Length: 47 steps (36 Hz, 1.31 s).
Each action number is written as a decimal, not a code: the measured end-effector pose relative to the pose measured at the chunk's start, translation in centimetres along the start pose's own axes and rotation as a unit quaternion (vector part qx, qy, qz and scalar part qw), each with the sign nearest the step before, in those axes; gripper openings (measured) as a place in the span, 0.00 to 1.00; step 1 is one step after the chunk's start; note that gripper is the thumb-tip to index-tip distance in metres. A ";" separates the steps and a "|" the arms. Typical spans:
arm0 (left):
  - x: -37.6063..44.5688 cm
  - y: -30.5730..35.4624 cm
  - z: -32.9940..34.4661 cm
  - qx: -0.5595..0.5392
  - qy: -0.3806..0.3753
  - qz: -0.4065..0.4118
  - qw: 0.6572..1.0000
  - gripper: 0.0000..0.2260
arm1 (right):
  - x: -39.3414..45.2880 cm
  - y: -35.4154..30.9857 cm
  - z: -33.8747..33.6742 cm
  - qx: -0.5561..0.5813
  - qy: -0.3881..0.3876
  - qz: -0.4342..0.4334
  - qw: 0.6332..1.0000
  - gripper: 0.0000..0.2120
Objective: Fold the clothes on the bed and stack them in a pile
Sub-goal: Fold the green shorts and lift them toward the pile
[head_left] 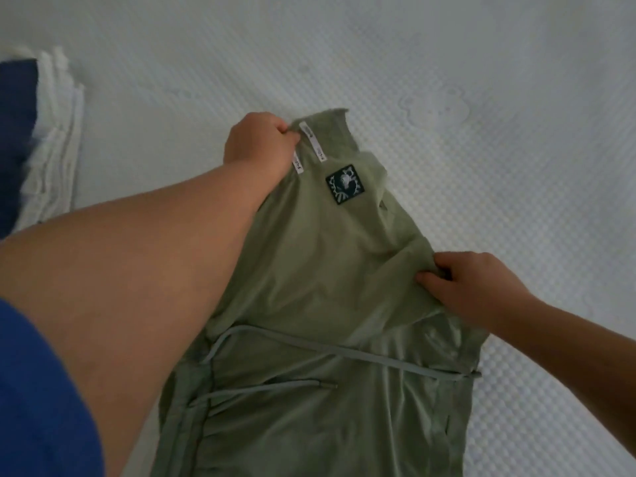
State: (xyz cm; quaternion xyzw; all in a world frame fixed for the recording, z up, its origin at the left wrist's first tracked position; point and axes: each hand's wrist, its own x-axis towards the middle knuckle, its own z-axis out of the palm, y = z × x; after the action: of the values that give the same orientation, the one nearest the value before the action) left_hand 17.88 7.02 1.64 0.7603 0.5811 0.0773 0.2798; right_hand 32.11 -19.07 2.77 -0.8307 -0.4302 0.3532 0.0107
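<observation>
An olive-green pair of shorts (320, 277) lies on the white bed (447, 80), with a dark square patch, two white labels and grey drawstrings showing. My left hand (258, 146) pinches its far left corner beside the labels. My right hand (471, 284) grips a bunched fold at its right edge. A pile of folded clothes (48, 132), dark blue on white, sits at the far left.
The textured white mattress stretches beyond and to the right of the shorts. My left forearm crosses the lower left of the view over the garment's left edge, with a blue sleeve at the bottom left corner.
</observation>
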 end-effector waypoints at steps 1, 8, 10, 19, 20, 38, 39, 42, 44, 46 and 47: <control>0.3 -0.2 -0.1 -0.006 0.003 -0.009 1.000 0.09 | 0.1 0.0 0.0 -0.033 0.012 -0.003 0.999 0.14; 0.2 -0.6 0.2 -0.015 0.051 -0.042 0.998 0.11 | 0.1 0.6 -0.1 -0.088 0.011 0.021 0.996 0.14; 0.0 -0.5 0.0 -0.033 0.056 -0.046 0.997 0.17 | -0.3 0.3 0.0 -0.081 0.022 0.035 0.996 0.13; -10.7 -2.3 0.2 0.033 -0.047 0.236 0.970 0.20 | -2.8 -2.8 2.0 -0.162 0.058 -0.233 0.957 0.28; -11.9 -3.4 0.8 0.096 -0.094 0.238 0.962 0.23 | -2.3 -2.4 2.4 -0.187 0.019 -0.213 0.959 0.29; -20.2 -9.5 -4.6 0.014 -0.008 0.148 0.989 0.13 | -11.8 -3.4 5.9 -0.073 0.137 -0.177 0.972 0.24; -22.5 -9.9 -5.0 0.015 -0.011 0.163 0.986 0.11 | -13.4 -3.6 6.7 -0.089 0.125 -0.201 0.967 0.20; -28.7 -11.8 -5.6 0.019 -0.094 0.230 0.968 0.10 | -17.6 -3.6 9.5 -0.117 0.039 -0.268 0.956 0.12; -31.0 -13.6 -5.8 0.053 -0.141 0.225 0.963 0.13 | -19.8 -3.4 11.2 -0.120 -0.036 -0.291 0.949 0.18; -32.0 -15.7 -5.9 0.100 -0.154 0.199 0.962 0.16 | -21.2 -3.4 12.7 -0.166 -0.092 -0.284 0.940 0.26; -32.1 -16.5 -5.9 0.113 -0.159 0.190 0.962 0.17 | -21.6 -3.5 13.4 -0.196 -0.113 -0.269 0.936 0.31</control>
State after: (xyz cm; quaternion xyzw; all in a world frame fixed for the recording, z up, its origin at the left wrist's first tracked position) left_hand -8.65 -18.00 4.66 0.8859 0.3789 -0.0593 0.2609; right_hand 13.47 -36.36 6.35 -0.6244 -0.6966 0.3369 -0.1066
